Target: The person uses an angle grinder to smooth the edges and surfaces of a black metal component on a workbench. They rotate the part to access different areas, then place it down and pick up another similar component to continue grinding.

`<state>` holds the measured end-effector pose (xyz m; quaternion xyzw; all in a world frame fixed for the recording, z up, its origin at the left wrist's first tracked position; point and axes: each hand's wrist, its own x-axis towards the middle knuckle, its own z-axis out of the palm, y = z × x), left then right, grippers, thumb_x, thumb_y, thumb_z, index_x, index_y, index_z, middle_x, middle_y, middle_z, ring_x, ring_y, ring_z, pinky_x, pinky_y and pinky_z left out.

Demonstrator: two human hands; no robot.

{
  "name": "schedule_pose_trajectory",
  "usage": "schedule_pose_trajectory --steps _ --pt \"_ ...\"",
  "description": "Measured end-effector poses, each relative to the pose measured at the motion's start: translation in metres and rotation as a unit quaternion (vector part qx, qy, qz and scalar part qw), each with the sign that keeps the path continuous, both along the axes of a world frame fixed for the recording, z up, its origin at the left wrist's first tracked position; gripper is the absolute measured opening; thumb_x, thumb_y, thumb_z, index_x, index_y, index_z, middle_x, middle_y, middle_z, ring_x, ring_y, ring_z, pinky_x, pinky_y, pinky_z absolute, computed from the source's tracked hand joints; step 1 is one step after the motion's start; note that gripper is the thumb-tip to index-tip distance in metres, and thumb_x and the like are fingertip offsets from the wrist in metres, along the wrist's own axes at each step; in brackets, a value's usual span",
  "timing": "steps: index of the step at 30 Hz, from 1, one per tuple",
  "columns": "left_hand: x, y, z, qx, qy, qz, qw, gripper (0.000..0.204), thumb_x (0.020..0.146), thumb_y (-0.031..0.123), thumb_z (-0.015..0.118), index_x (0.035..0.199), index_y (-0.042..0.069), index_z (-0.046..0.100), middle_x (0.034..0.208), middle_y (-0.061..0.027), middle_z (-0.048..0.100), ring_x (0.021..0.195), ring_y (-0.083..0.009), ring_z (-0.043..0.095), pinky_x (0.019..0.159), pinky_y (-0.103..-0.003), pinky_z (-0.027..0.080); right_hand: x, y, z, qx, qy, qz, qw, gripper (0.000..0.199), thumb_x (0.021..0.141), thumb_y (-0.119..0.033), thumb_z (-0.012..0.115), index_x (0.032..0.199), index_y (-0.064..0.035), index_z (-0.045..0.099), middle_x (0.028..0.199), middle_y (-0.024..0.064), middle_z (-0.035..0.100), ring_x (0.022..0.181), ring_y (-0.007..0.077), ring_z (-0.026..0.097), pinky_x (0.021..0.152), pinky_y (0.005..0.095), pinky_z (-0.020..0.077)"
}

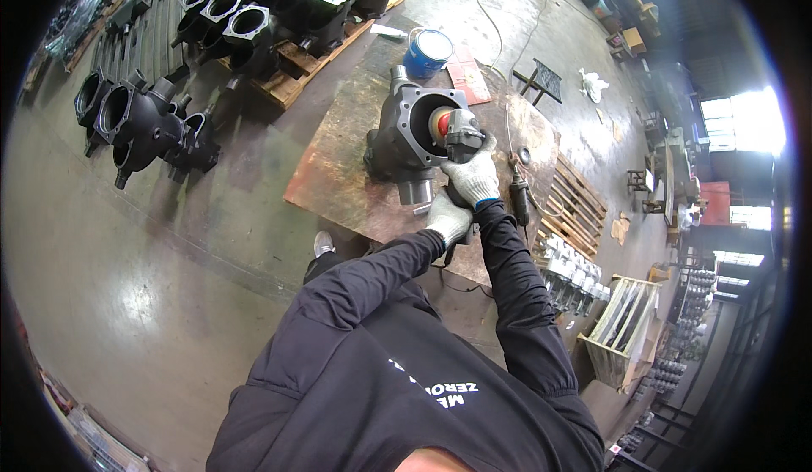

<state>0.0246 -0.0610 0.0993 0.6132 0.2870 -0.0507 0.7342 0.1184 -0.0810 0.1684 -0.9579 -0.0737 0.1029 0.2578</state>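
Dark jacket cloth [397, 354] lies closest, its two sleeves reaching forward to two pale gloved hands over one worn brown table [338, 150]. The left hand [450, 218] wraps round the body of one angle grinder [463, 136]; the right hand [474, 176] is closed on it farther forward, close behind the head, some fingers hidden. One red-centred disc [442, 123] sits at the wide round mouth of one black casting [397, 138]; whether it touches the metal I cannot tell.

That casting rests well in from the table's left corner, with brown board between it and that edge. Near the far edge are one blue can [430, 47], just beyond the casting, and one red sheet [470, 79] beside the can. To the right of the hands are one corded tool [519, 197] and one dark ring [523, 155], nearer the right edge.

Grey floor [127, 277] spreads wide to the left, where one shoe [323, 242] shows near the table. At least three floor castings [139, 121] stand beyond; at least six more castings [249, 24] crowd the upper left. One slatted pallet [575, 205] lies past the right edge, one dark stool [543, 80] farther off.
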Motion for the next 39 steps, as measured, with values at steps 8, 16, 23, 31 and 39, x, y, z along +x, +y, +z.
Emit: schedule_pose_trajectory --steps 8,16,23,31,39 --pt "-0.005 0.005 0.013 0.028 0.004 -0.025 0.999 0.056 0.086 0.017 0.076 0.131 -0.004 0.05 0.12 -0.0195 0.069 0.114 -0.0282 0.068 0.095 -0.036 0.052 -0.009 0.003 0.005 -0.015 0.037 -0.023 0.999 0.104 0.066 -0.028 0.085 0.148 -0.0074 0.024 0.124 0.0303 0.064 0.116 0.0455 0.065 0.1 0.048 0.0512" --pt "-0.003 0.0 -0.007 -0.031 -0.015 -0.006 0.999 0.062 0.081 0.024 0.079 0.129 -0.005 0.051 0.119 -0.023 0.069 0.115 -0.0342 0.067 0.096 -0.039 0.052 -0.011 0.002 0.001 -0.015 0.032 -0.009 0.999 0.109 0.069 -0.025 0.081 0.154 -0.0046 0.016 0.122 0.0306 0.066 0.115 0.0443 0.066 0.101 0.0462 0.0514" --pt "-0.003 -0.012 -0.027 0.011 -0.025 0.004 1.0 0.067 0.074 0.026 0.081 0.125 -0.004 0.05 0.114 -0.0277 0.069 0.112 -0.0422 0.067 0.094 -0.044 0.053 -0.016 0.002 0.01 -0.004 0.013 -0.011 1.0 0.107 0.069 -0.025 0.081 0.153 -0.0051 0.018 0.123 0.0302 0.066 0.115 0.0439 0.066 0.101 0.047 0.0516" --pt "0.0 -0.028 -0.008 -0.022 -0.061 0.007 0.998 0.053 0.084 0.021 0.076 0.126 -0.001 0.052 0.119 -0.0203 0.069 0.115 -0.0316 0.067 0.097 -0.038 0.051 -0.016 -0.015 0.021 0.007 -0.027 -0.023 0.999 0.1 0.07 -0.027 0.082 0.15 -0.0114 0.024 0.121 0.0289 0.067 0.113 0.0451 0.067 0.1 0.0482 0.0522" --pt "-0.008 -0.018 0.02 -0.018 -0.048 0.032 0.998 0.049 0.086 0.015 0.075 0.126 -0.001 0.051 0.114 -0.0167 0.071 0.107 -0.0274 0.07 0.091 -0.037 0.054 -0.014 -0.012 0.024 -0.039 -0.013 0.022 0.999 0.11 0.069 -0.03 0.081 0.152 0.003 0.018 0.114 0.0321 0.068 0.109 0.0457 0.068 0.097 0.0453 0.0544"
